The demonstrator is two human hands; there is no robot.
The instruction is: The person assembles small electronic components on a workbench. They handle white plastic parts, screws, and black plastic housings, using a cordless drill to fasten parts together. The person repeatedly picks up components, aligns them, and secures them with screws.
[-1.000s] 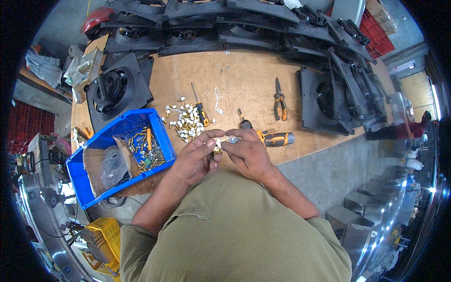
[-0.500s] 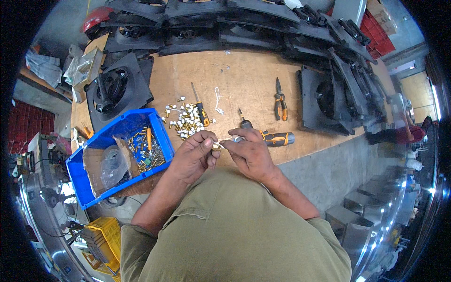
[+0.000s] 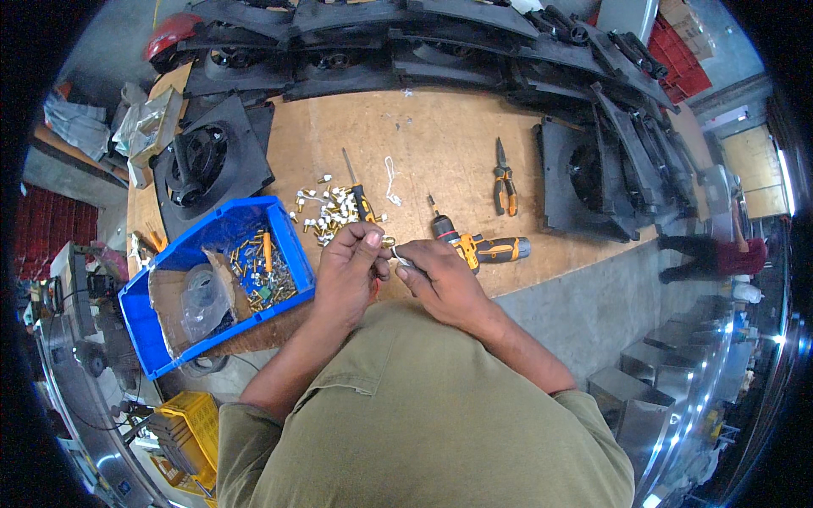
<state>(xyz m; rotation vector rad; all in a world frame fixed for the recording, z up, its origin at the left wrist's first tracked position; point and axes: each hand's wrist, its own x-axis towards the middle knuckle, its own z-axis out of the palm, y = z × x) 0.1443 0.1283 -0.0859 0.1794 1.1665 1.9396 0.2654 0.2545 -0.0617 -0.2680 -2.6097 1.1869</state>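
Note:
Near the front edge of the wooden table, my left hand [image 3: 345,269] pinches a small brass fitting [image 3: 389,242] between thumb and fingertips. Just right of it, my right hand [image 3: 447,281] is closed on a thin white strip [image 3: 396,253] that reaches toward the fitting. The strip's other end is hidden in my fingers. Beyond my hands lies a pile of brass fittings with white ends [image 3: 337,210], and a screwdriver [image 3: 362,200] rests at its right side. A yellow and black cordless drill [image 3: 467,245] lies close behind my right hand.
At left stands a blue bin [image 3: 138,330] holding brass pieces and a plastic bag. Pliers [image 3: 505,182] and a loose white strand [image 3: 392,182] lie on the table. Black fan-like housings [image 3: 339,76] line its back and sides. A person [image 3: 735,254] is at far right.
My right hand has come down and turned, uncovering more of the drill. The fitting in my left hand has shifted slightly up, and the white strip now hangs below it.

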